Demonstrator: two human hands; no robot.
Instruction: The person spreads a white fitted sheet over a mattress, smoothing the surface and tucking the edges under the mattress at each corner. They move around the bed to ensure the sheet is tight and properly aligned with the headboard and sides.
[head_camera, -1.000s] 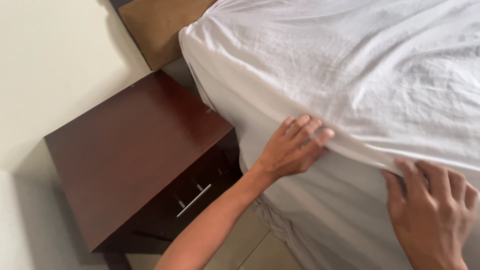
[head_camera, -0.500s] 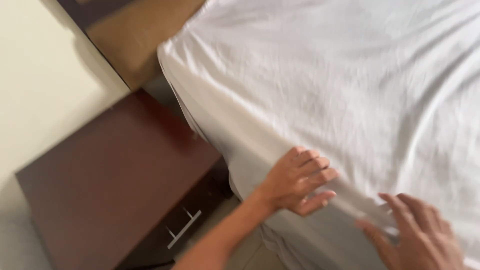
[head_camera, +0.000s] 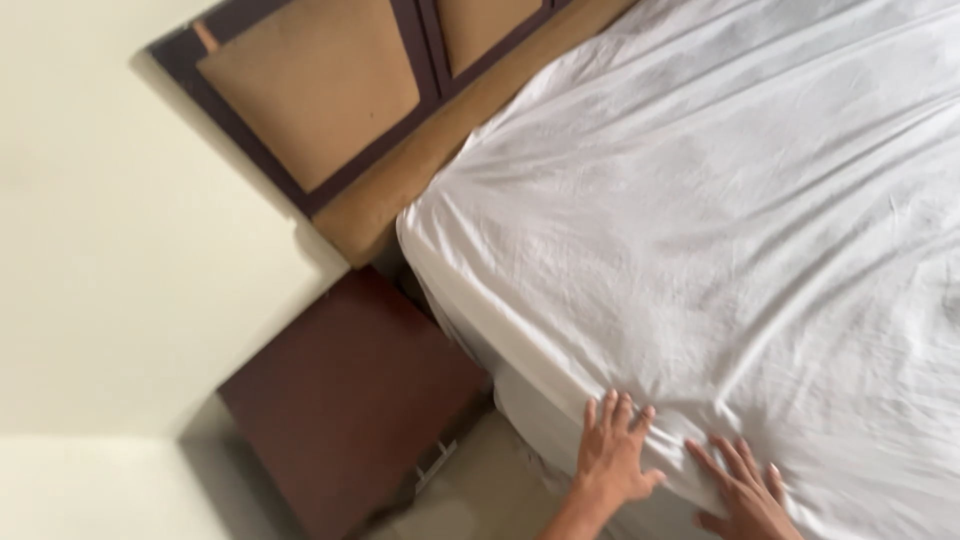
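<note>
A white sheet (head_camera: 720, 230) covers the mattress and hangs over its near side. My left hand (head_camera: 612, 452) lies flat on the sheet at the mattress edge, fingers spread, holding nothing. My right hand (head_camera: 748, 490) rests beside it on the same edge, fingers also apart and pressed to the cloth. The two hands are a short gap apart near the bottom of the view.
A dark brown nightstand (head_camera: 350, 400) with a metal drawer handle (head_camera: 436, 465) stands left of the bed, close to the mattress corner. A brown padded headboard (head_camera: 320, 90) with dark framing runs along the cream wall (head_camera: 110, 250).
The view has swung up and out, showing the headboard and more of the bed. Both hands have come closer together on the sheet's edge, now lower in view.
</note>
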